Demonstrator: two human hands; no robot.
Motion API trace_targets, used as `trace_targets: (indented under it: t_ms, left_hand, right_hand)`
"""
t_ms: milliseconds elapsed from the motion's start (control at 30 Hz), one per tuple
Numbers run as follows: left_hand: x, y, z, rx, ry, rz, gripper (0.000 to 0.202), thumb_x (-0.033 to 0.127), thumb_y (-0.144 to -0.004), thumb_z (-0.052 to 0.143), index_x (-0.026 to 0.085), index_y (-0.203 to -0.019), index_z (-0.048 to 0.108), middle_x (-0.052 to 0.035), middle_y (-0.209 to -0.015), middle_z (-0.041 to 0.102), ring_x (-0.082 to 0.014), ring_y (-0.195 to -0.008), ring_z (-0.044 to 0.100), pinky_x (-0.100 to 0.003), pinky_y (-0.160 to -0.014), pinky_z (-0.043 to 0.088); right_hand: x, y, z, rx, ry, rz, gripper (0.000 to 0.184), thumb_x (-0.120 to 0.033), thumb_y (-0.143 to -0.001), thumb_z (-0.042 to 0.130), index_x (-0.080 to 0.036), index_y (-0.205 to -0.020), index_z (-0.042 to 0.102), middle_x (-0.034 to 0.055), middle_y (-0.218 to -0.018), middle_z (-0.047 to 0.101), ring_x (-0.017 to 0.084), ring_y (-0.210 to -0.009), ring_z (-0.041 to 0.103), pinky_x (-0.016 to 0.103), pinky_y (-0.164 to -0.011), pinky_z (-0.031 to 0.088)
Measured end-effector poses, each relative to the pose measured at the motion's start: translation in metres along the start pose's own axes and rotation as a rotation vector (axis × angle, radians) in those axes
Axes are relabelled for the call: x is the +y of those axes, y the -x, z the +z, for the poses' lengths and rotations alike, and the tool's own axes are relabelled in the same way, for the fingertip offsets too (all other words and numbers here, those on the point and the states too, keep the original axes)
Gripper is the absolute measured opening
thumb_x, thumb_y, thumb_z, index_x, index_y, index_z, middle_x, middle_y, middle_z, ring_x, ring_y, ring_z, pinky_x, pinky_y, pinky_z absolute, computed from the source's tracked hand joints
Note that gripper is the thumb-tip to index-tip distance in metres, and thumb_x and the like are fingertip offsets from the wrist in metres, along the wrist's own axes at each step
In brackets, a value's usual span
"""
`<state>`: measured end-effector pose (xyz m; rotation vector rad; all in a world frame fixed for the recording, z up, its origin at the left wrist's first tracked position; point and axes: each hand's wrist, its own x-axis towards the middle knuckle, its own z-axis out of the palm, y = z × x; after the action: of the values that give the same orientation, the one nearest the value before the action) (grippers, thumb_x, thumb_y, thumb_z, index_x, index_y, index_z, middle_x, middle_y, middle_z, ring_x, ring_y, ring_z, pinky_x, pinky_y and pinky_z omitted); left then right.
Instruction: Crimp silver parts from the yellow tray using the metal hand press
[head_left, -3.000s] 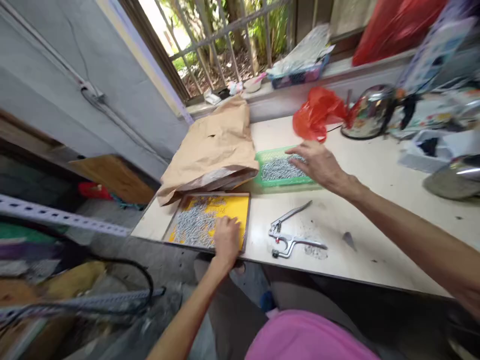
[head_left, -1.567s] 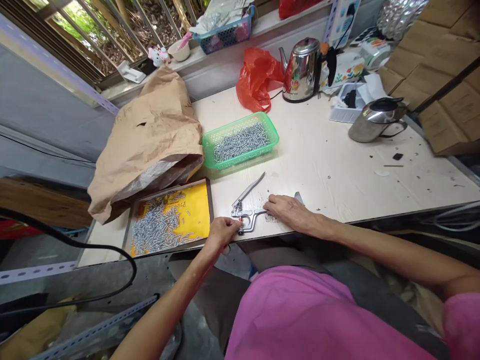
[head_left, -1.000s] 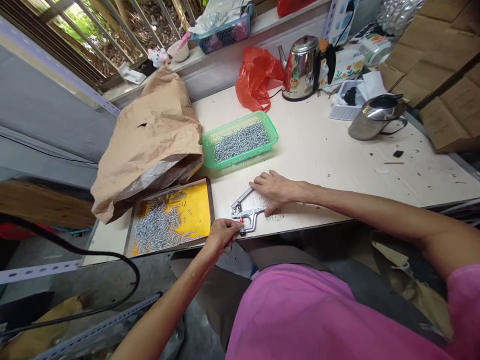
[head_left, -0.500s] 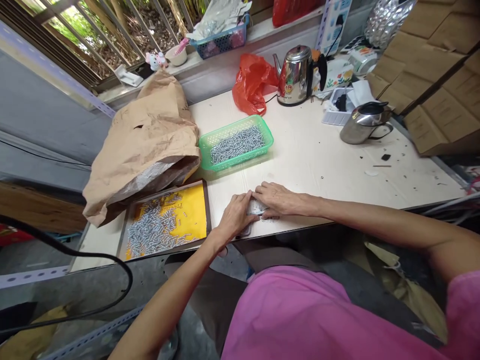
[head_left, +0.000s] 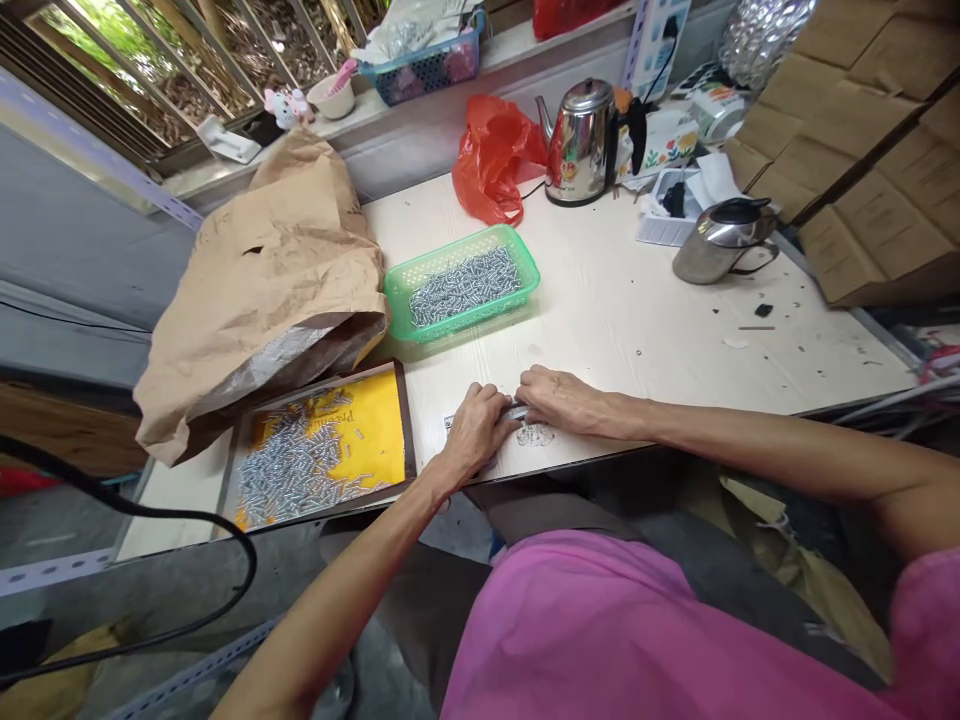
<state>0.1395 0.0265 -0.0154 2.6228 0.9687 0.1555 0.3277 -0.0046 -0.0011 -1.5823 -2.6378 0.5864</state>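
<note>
Near the table's front edge, a narrow grey metal-looking strip (head_left: 514,412) lies between my two hands. My left hand (head_left: 478,425) is closed over it, and one end sticks out to the left of the fingers. My right hand (head_left: 561,398) pinches the strip's other side with bent fingers. Most of the piece is hidden under the hands. Just below my right hand is a scratched patch (head_left: 535,435) on the tabletop. To the left, a shallow tray (head_left: 409,425) with a yellow lining holds many small silvery metal pins (head_left: 289,465).
A green plastic basket (head_left: 459,331) of similar pins stands behind my hands. A brown paper sack (head_left: 259,270) leans over the tray's back. Further back are a red plastic bag (head_left: 491,160), a steel kettle (head_left: 581,145) and a steel jug (head_left: 716,250). Cardboard boxes (head_left: 862,130) rise at right.
My hands have drawn slightly apart, and the strip between them looks narrower. Its left end and the scratched patch show more now. The view has shifted slightly.
</note>
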Motion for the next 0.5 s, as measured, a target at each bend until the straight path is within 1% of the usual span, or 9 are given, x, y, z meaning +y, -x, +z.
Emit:
trace_targets:
  t_ms: [67,133,167,233,300,367,433,500]
  left_hand:
    - [-0.001,0.0,0.003,0.035,0.02,-0.016,0.015,0.031,-0.089,0.059,0.018,-0.091,0.066,-0.0063,-0.086,0.058,-0.0227,-0.091,0.05,-0.036,-0.079,0.045]
    - [0.0,0.0,0.004,0.043,0.015,-0.026,0.015,0.031,-0.089,0.058,0.018,-0.087,0.066,-0.0062,-0.084,0.058,-0.0223,-0.091,0.05,-0.036,-0.079,0.045]
    - [0.0,0.0,0.003,0.041,0.007,-0.032,0.015,0.031,-0.09,0.058,0.018,-0.087,0.066,-0.0063,-0.084,0.059,-0.0226,-0.091,0.051,-0.036,-0.079,0.046]
    - [0.003,0.002,0.001,0.039,-0.012,-0.047,0.017,0.032,-0.089,0.058,0.019,-0.096,0.066,-0.007,-0.089,0.061,-0.0237,-0.094,0.051,-0.037,-0.08,0.047]
    - [0.008,0.007,0.001,0.049,-0.026,-0.061,0.026,0.032,-0.089,0.059,0.018,-0.111,0.062,-0.0087,-0.103,0.063,-0.0254,-0.101,0.051,-0.04,-0.085,0.048]
    - [0.016,0.015,0.006,0.09,-0.037,-0.074,0.035,0.029,-0.089,0.058,0.016,-0.122,0.056,-0.0121,-0.123,0.059,-0.0279,-0.114,0.049,-0.044,-0.094,0.047]
    - [0.028,0.025,0.016,0.152,-0.037,-0.071,0.037,0.025,-0.091,0.053,0.014,-0.126,0.053,-0.0147,-0.139,0.049,-0.0299,-0.13,0.041,-0.047,-0.104,0.042]
    - [0.041,0.034,0.029,0.188,-0.012,-0.032,0.036,0.024,-0.094,0.046,0.015,-0.128,0.052,-0.0142,-0.144,0.046,-0.0296,-0.138,0.034,-0.048,-0.11,0.038]
  right_hand:
    - [-0.002,-0.002,-0.001,-0.019,0.0,0.016,0.014,-0.018,-0.092,0.054,-0.011,-0.095,0.066,0.0131,-0.096,0.062,0.023,-0.095,0.056,0.029,-0.074,0.04]
    - [-0.003,-0.003,-0.001,-0.008,0.009,0.019,0.015,-0.018,-0.093,0.052,-0.012,-0.095,0.066,0.0121,-0.095,0.062,0.022,-0.093,0.057,0.028,-0.073,0.039]
    - [-0.001,-0.003,-0.001,0.008,0.015,0.015,0.016,-0.019,-0.093,0.052,-0.012,-0.096,0.066,0.012,-0.095,0.062,0.022,-0.093,0.056,0.028,-0.073,0.038]
    - [0.006,-0.002,-0.002,0.047,0.017,-0.023,0.019,-0.025,-0.093,0.055,-0.012,-0.099,0.066,0.0122,-0.097,0.061,0.022,-0.095,0.055,0.029,-0.075,0.038]
    - [0.017,-0.001,-0.004,0.061,-0.003,-0.115,0.029,-0.037,-0.089,0.061,-0.012,-0.102,0.067,0.0121,-0.097,0.06,0.023,-0.094,0.054,0.03,-0.078,0.039]
    - [0.028,-0.003,-0.006,0.061,-0.045,-0.21,0.037,-0.044,-0.088,0.061,-0.012,-0.106,0.066,0.0114,-0.096,0.06,0.022,-0.092,0.054,0.031,-0.08,0.039]
    - [0.036,-0.007,-0.007,0.091,-0.078,-0.208,0.032,-0.038,-0.092,0.056,-0.012,-0.108,0.066,0.0113,-0.097,0.062,0.021,-0.09,0.054,0.031,-0.081,0.039]
    - [0.038,-0.015,-0.006,0.141,-0.063,-0.132,0.023,-0.026,-0.093,0.052,-0.012,-0.103,0.067,0.0114,-0.097,0.063,0.02,-0.09,0.054,0.03,-0.081,0.038]
